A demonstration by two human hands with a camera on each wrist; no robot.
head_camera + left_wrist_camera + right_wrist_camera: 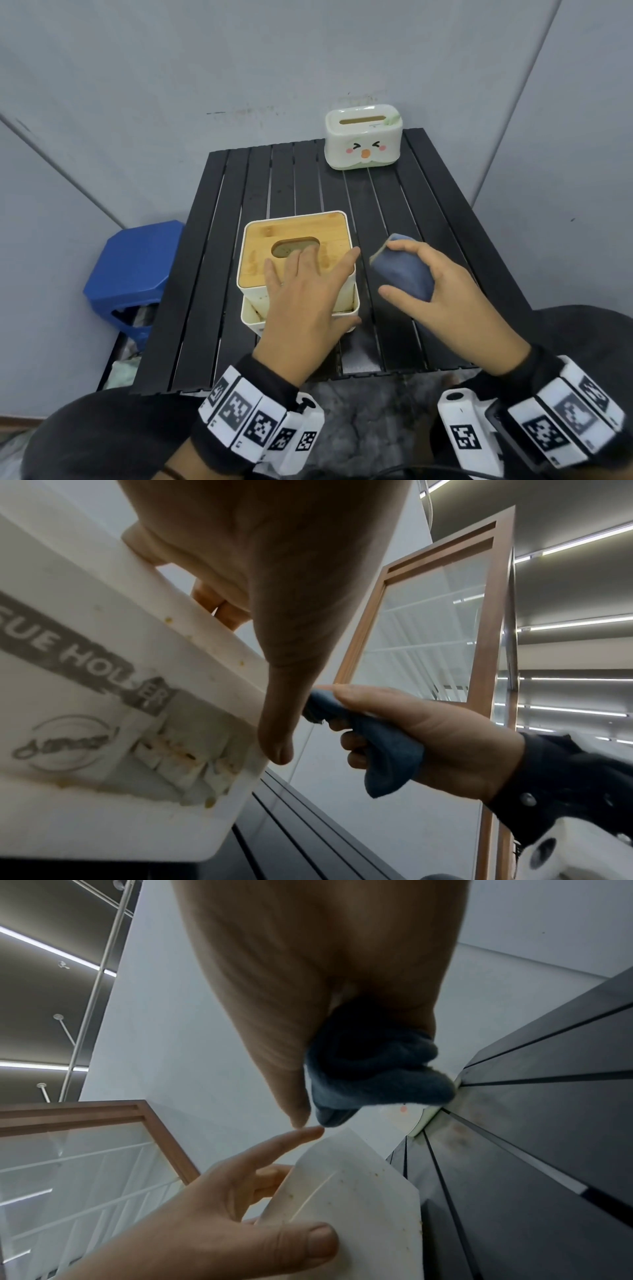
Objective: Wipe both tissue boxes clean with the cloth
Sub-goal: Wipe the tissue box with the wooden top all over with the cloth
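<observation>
A white tissue box with a bamboo lid (pixel 260 246) stands near the front of the black slatted table (pixel 428 212). My left hand (pixel 301 291) rests on the lid with fingers spread straight and the thumb against the box's near side. The left wrist view shows the stained white side (pixel 103 696) with brown specks. My right hand (pixel 435 274) grips a bunched blue cloth (pixel 404 274) just right of that box, apart from it; the cloth (pixel 373 1074) fills its palm. A second white box with a cartoon face (pixel 363 144) sits at the far right corner.
A blue plastic stool (pixel 137 263) stands left of the table. Grey walls close in behind and to the sides. My black-clad knees lie under the table's near edge. Bare slats stretch between the two boxes.
</observation>
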